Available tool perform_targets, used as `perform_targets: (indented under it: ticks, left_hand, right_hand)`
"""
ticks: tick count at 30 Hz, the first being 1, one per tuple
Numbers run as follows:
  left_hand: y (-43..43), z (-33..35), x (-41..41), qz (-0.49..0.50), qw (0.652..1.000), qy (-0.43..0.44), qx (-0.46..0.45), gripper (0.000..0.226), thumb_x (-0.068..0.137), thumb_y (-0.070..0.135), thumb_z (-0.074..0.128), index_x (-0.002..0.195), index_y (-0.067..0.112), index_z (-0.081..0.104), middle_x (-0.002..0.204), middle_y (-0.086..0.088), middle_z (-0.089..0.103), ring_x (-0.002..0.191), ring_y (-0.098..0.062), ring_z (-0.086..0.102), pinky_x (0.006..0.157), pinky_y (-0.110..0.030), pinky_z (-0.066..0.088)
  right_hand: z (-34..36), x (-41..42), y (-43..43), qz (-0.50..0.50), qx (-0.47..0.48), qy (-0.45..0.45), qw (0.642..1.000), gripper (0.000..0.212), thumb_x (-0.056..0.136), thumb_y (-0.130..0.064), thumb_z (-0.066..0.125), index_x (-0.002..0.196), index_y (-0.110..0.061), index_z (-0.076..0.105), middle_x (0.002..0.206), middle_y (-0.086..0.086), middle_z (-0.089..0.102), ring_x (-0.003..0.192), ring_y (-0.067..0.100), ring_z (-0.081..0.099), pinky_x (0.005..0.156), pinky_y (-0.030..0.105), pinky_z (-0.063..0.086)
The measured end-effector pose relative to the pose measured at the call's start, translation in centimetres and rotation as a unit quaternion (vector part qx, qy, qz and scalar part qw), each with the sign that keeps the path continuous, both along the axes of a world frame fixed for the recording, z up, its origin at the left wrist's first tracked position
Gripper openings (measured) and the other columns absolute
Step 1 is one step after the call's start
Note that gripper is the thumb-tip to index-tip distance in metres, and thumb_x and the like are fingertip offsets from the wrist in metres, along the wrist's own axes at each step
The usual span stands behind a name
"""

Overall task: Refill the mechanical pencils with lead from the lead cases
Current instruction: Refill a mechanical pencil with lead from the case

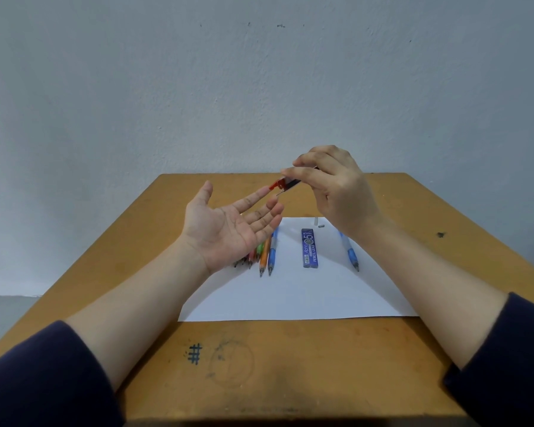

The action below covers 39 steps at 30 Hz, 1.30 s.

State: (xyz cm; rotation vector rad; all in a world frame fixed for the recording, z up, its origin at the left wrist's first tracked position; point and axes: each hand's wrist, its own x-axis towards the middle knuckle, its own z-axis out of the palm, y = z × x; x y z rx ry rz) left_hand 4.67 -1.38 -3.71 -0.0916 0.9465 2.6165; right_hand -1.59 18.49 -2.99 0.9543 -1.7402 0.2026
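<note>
Above the bench (290, 365), a person's right hand (336, 192) pinches a red-capped lead case (285, 184), tilted over the left hand (228, 229), whose fingers (259, 217) lie spread, palm up; below them, mechanical pencils (267, 251) and a blue lead case (309, 248) rest on white paper (290, 297).

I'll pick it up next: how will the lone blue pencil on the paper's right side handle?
The blue pencil looks slim and rounded, so a nudge would probably roll it across the smooth paper. Its plastic barrel seems stiff and likely light.
</note>
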Motion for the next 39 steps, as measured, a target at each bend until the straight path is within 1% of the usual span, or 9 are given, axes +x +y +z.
perform_targets:
  ticks: [2,4,7,9,12,21,28,33,39]
  left_hand:
    - [0.2,0.1,0.0,0.003,0.999,0.002,-0.038,0.071,0.094,0.06,0.033,0.12,-0.001,0.06,0.112,-0.019,0.066,0.103,-0.031,0.064,0.087,-0.04,0.053]
    - [0.5,0.0,0.1,0.026,0.987,0.028,-0.156,0.05,0.097,0.044,0.044,0.115,0.002,0.063,0.106,-0.014,0.067,0.098,-0.025,0.065,0.087,-0.036,0.053]
    - [1.2,-0.4,0.3,0.078,0.931,0.107,-0.342,0.023,0.094,0.023,0.058,0.107,0.007,0.068,0.099,-0.007,0.069,0.09,-0.018,0.064,0.081,-0.029,0.053]
    - [1.4,-0.5,0.5,0.107,0.908,0.129,-0.385,0.017,0.091,0.02,0.061,0.102,0.01,0.071,0.097,-0.005,0.071,0.09,-0.017,0.065,0.075,-0.027,0.052]
    - [1.3,-0.4,0.5,0.138,0.898,0.115,-0.401,0.013,0.088,0.019,0.066,0.096,0.012,0.073,0.094,-0.006,0.073,0.086,-0.016,0.066,0.07,-0.025,0.052]
    - [1.2,-0.5,0.4,0.167,0.912,0.114,-0.356,0.014,0.078,0.018,0.074,0.087,0.007,0.073,0.076,-0.004,0.073,0.071,-0.012,0.066,0.064,-0.022,0.051]
    - [1.1,-0.5,0.4,0.183,0.9,0.112,-0.38,0.013,0.081,0.02,0.074,0.088,0.009,0.072,0.076,-0.003,0.073,0.066,-0.01,0.067,0.056,-0.019,0.051]
    - [0.8,-0.5,0.2,0.202,0.875,0.121,-0.423,0.01,0.083,0.024,0.072,0.086,0.014,0.072,0.077,-0.003,0.073,0.062,-0.007,0.067,0.057,-0.022,0.049]
    - [0.3,-0.4,-0.2,0.219,0.835,0.166,-0.477,0.008,0.084,0.027,0.07,0.084,0.019,0.071,0.073,0.003,0.072,0.057,0.0,0.065,0.05,-0.012,0.047]
  right_hand:
    - [-0.1,-0.1,0.0,0.0,0.0,-0.002,1.0,0.024,0.093,-0.002,0.052,0.101,-0.01,0.073,0.093,0.008,0.069,0.091,0.027,0.062,0.08,0.036,0.049]
    - [-0.1,-0.1,0.0,0.001,0.002,-0.007,1.0,0.024,0.093,-0.002,0.052,0.102,-0.01,0.073,0.093,0.008,0.069,0.091,0.027,0.062,0.08,0.036,0.049]
    - [-0.3,-0.1,-0.1,0.002,0.001,-0.021,1.0,0.023,0.091,-0.002,0.054,0.102,-0.01,0.072,0.094,0.008,0.069,0.092,0.027,0.061,0.079,0.037,0.049]
    - [-0.4,-0.1,-0.1,0.003,-0.003,-0.029,1.0,0.023,0.088,0.002,0.058,0.103,-0.01,0.072,0.094,0.008,0.069,0.093,0.027,0.061,0.077,0.039,0.05]
    - [-0.5,-0.1,-0.3,0.007,-0.01,-0.037,0.999,0.026,0.085,0.005,0.061,0.103,-0.01,0.072,0.094,0.008,0.069,0.092,0.028,0.061,0.075,0.041,0.051]
    - [-0.9,0.4,-1.3,0.025,-0.007,-0.043,0.999,0.024,0.086,0.001,0.06,0.103,-0.01,0.073,0.092,0.008,0.069,0.09,0.027,0.061,0.072,0.038,0.05]
    - [-0.9,0.3,-1.2,0.013,-0.011,-0.05,0.999,0.024,0.085,0.001,0.062,0.103,-0.011,0.072,0.093,0.006,0.069,0.092,0.026,0.062,0.074,0.038,0.049]
    - [-0.7,0.0,-0.4,-0.009,-0.026,-0.071,0.997,0.028,0.082,0.001,0.064,0.105,-0.012,0.071,0.094,0.005,0.069,0.092,0.025,0.061,0.078,0.041,0.047]
    - [-0.7,-0.4,0.1,-0.021,-0.054,-0.08,0.995,0.031,0.079,0.001,0.065,0.106,-0.012,0.071,0.092,0.005,0.069,0.089,0.025,0.062,0.079,0.043,0.047]
